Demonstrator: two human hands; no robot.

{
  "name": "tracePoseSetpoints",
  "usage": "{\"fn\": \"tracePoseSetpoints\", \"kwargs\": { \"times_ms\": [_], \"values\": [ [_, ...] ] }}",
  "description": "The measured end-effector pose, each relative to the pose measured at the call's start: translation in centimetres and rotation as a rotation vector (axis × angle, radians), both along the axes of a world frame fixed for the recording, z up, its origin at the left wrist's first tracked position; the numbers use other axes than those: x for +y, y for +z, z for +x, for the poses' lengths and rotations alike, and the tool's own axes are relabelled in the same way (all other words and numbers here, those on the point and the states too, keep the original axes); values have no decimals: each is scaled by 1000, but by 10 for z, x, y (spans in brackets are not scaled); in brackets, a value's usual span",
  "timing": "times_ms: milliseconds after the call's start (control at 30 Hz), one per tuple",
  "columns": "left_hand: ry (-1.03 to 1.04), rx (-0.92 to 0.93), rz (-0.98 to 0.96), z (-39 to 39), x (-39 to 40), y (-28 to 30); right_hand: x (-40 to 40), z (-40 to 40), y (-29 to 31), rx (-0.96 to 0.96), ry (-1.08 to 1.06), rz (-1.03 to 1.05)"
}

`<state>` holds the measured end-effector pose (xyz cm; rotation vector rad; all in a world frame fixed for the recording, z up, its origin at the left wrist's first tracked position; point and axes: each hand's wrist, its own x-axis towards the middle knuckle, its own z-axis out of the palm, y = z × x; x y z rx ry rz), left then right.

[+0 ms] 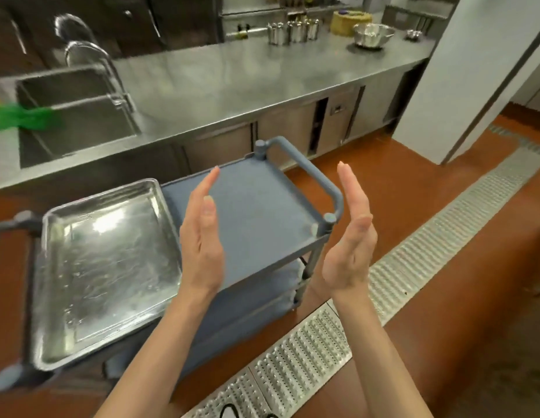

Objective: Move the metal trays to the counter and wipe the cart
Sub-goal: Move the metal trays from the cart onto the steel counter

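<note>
Awaiting lift: metal tray (105, 276), lower left, on cart (262, 212). Left hand (202, 236) and right hand (350, 236) open, empty; grasp opposite rims, carry level to counter (247, 86).

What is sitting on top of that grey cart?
One metal tray lies on the left part of the cart top; the right part shows bare. What lies under the tray is covered.
</note>
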<state>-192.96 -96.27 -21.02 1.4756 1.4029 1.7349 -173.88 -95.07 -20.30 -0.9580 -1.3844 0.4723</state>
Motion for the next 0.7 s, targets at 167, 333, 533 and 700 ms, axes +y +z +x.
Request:
{"fn": "tracePoseSetpoints", "kwargs": {
  "times_ms": [167,333,533,700],
  "values": [
    [182,26,-6,-44,-23,-5,9,-52,-1,48,213,-53],
    [332,8,-34,-86,-49,-7,14,-108,-5,43,371,-64],
    [444,-22,-31,-134,-65,-16,14,-164,-9,26,467,-71],
    [494,-38,-42,-170,-70,-30,16,-202,-20,7,515,-103]
  ]
}}
